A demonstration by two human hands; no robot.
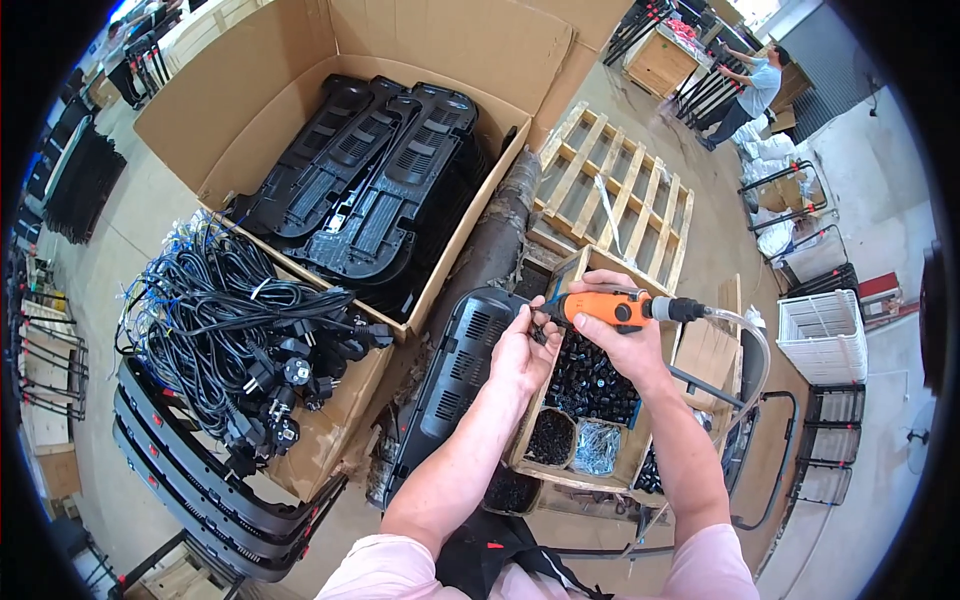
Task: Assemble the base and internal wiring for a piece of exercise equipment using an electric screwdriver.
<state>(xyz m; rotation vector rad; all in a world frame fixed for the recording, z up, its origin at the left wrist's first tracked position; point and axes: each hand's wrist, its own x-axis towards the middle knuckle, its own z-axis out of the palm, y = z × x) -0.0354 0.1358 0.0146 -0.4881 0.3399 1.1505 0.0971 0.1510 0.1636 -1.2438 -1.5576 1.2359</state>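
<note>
My right hand (625, 345) grips an orange air screwdriver (606, 308), held nearly level with its tip pointing left. A clear air hose (760, 350) runs from its back end. At the tool's tip, my left hand (525, 352) has its fingers closed around something small and dark that I cannot make out. Below and left of that hand lies a long black plastic cover (455, 365) with vent slots. Under my right hand stands a wooden parts bin (520, 440), holding black plastic pieces (590, 385), small dark parts (551, 437) and silvery screws (596, 446).
Black moulded panels (370, 170) fill a large cardboard box (240, 120). Black power cords (240, 320) are heaped at left, above stacked curved black parts (190, 480). A wooden pallet (615, 185) lies beyond the bin. A co-worker (750, 95) stands far right, near white crates (822, 337).
</note>
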